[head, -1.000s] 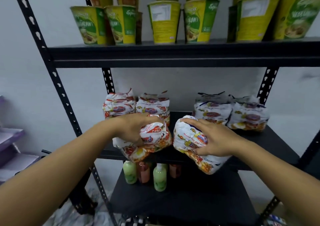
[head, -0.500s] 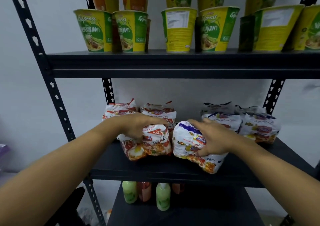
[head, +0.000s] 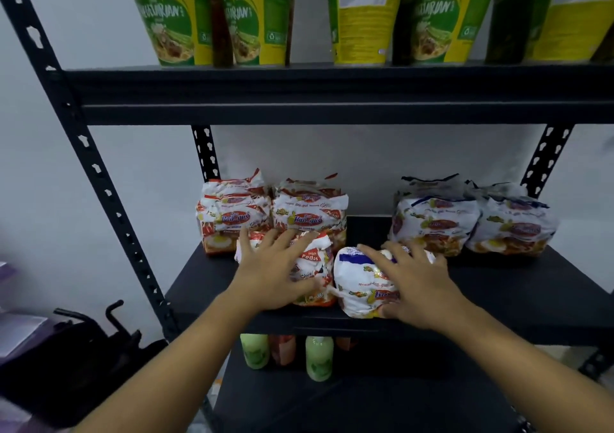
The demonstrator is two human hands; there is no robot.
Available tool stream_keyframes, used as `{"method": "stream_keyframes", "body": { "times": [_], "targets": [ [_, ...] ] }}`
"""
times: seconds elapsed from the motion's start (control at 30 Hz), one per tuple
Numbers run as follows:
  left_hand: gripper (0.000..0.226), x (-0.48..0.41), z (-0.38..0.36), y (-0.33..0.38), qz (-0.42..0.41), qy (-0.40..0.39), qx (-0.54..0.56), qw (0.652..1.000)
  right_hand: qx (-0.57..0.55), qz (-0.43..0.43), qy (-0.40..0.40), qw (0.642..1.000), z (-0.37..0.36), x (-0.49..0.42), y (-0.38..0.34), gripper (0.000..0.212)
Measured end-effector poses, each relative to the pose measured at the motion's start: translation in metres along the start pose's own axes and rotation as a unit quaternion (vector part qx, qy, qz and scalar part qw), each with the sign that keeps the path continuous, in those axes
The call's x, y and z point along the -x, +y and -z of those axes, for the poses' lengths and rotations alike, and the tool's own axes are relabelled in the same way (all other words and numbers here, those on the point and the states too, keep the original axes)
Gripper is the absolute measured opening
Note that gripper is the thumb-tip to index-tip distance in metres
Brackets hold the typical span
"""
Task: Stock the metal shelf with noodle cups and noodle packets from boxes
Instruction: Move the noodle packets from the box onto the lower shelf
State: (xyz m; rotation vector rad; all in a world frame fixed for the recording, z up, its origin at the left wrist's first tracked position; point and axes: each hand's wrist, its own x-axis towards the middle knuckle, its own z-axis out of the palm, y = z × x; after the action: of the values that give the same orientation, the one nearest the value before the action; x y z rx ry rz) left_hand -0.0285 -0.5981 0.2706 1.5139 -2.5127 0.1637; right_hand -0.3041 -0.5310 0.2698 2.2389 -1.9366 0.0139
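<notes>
At the shelf's (head: 531,299) front edge, the left hand (head: 275,273) presses flat, fingers spread, on a red packet (head: 315,260). The right hand (head: 418,283) does likewise on a white packet (head: 355,276) beside it. Both look light, soft and crinkly, best held across the sides.

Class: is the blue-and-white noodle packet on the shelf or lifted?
On it: blue-and-white noodle packet sits on black metal shelf under right hand.

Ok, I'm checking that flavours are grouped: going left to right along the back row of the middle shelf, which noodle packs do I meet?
first red-and-white pack → second red-and-white pack → first blue-and-white pack → second blue-and-white pack
</notes>
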Motion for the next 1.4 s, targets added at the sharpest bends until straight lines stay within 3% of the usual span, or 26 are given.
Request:
{"method": "stream_keyframes", "body": {
  "times": [0.2, 0.4, 0.6, 0.87, 1.4],
  "targets": [
    [0.085, -0.007, -0.027, 0.015, 0.069, 0.071, 0.005, 0.995, -0.008, -0.036, 0.024, 0.999, -0.006, -0.014, -0.010, 0.114],
    [0.075, -0.008, -0.032, 0.007, 0.098, 0.091, 0.002, 0.991, -0.004, -0.051, 0.022, 0.998, -0.006, -0.030, -0.023, 0.114],
    [0.071, -0.007, -0.038, -0.036, 0.120, 0.116, -0.012, 0.986, -0.009, -0.049, 0.025, 0.998, -0.007, -0.042, -0.028, 0.115],
    [0.077, -0.018, -0.035, -0.099, 0.166, 0.091, -0.032, 0.981, -0.005, -0.054, 0.029, 0.998, -0.010, -0.046, -0.030, 0.119],
    [0.080, -0.025, -0.040, -0.135, 0.131, 0.097, -0.033, 0.986, -0.003, -0.061, 0.038, 0.997, -0.017, -0.049, -0.030, 0.115]
  ]
}}
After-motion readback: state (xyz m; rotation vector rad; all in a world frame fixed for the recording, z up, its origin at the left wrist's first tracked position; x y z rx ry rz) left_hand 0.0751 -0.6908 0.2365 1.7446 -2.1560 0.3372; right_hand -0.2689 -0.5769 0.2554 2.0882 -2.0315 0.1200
